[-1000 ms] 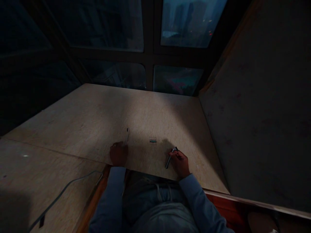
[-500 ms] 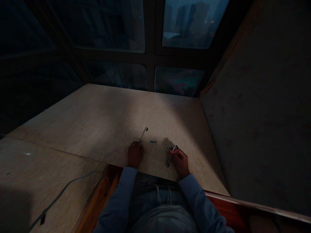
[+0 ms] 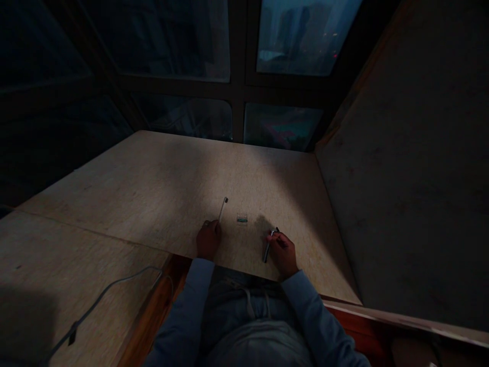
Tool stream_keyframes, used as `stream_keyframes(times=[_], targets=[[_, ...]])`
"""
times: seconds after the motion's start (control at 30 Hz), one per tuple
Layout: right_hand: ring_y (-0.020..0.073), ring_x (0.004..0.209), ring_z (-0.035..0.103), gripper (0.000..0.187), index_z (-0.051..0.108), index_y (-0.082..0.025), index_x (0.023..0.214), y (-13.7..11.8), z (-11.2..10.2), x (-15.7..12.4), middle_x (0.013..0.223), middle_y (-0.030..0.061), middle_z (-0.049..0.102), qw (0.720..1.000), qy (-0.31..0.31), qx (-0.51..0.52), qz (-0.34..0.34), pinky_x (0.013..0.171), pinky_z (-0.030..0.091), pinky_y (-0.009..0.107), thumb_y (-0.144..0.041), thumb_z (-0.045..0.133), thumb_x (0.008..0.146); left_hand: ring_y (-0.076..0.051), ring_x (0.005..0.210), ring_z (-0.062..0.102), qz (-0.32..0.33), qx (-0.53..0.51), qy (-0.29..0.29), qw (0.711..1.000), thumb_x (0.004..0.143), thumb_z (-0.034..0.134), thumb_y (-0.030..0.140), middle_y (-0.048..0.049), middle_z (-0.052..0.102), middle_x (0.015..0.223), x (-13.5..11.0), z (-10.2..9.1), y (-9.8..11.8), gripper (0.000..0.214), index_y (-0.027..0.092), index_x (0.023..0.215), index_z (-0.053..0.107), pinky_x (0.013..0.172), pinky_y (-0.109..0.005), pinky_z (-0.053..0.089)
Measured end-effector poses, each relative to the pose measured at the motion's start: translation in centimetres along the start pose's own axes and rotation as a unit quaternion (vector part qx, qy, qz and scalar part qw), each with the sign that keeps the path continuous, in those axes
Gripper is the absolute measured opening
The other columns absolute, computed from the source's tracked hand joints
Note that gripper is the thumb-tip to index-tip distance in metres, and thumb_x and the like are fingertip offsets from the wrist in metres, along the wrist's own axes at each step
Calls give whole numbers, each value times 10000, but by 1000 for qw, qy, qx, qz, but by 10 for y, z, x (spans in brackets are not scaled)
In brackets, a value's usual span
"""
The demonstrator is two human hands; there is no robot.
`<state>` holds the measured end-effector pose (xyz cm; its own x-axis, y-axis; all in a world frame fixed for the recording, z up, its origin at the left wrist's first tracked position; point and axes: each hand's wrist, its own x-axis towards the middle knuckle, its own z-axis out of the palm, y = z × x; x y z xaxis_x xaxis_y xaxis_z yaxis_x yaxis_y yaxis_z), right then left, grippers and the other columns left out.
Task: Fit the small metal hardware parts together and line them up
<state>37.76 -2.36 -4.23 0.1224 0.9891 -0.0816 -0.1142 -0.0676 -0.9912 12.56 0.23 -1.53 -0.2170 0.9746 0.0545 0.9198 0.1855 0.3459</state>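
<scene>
My left hand is closed round the lower end of a thin pale stick-like tool whose tip points up and away over the plywood table. My right hand is closed on a dark pen-like tool that rests slanted on the table near the front edge. Between the two hands lies a small clear and greenish piece, untouched. The light is dim, so fine detail of the tools is lost.
A grey cable runs across the lower left board. A plywood wall stands at the right. Dark windows line the back. My lap in blue clothing sits below the table edge.
My left hand has moved right along the table with the thin pale tool, closer to the small piece. My right hand has stayed almost still with the dark tool.
</scene>
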Motion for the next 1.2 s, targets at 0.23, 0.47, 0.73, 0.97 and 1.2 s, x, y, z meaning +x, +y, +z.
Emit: stream_keyframes(times=[0.23,0.47,0.73,0.97,1.2], targets=[[139,765,495,310,559,-122,740,1,-1,0,798,41,547,1000,-3,5,-25,720,398,261,-394,701,778,-217,947,579,7,-27,26,999,962,396,253,-112,590,1079,2,4,-8,350,119,1147,661,840,-314,427],[165,832,543,305,664,-132,892,7,-5,-3,880,57,606,998,-17,-45,-31,766,420,274,-426,661,814,-225,1007,545,68,-187,180,963,936,419,287,-147,604,1040,-27,2,12,349,66,1052,663,914,-336,432],[141,764,514,208,666,-143,819,10,2,-15,831,48,575,999,-32,19,-29,700,408,259,-351,664,838,-210,1084,580,-7,-579,-138,804,846,624,458,-120,619,1171,-72,21,97,453,129,1157,643,919,-282,441],[154,862,520,113,733,-225,923,-20,-10,-26,898,66,525,983,-11,-43,-175,751,438,286,-228,635,866,-202,1001,551,-8,-703,-262,661,856,617,517,-110,613,1010,-76,65,108,463,81,1004,659,890,-300,434],[163,871,519,137,732,-199,853,-22,-13,-27,882,77,526,992,5,13,-127,763,430,295,-279,623,879,-93,757,484,-38,-806,-336,487,764,741,451,-37,506,778,-65,57,119,432,82,765,516,720,-216,409]])
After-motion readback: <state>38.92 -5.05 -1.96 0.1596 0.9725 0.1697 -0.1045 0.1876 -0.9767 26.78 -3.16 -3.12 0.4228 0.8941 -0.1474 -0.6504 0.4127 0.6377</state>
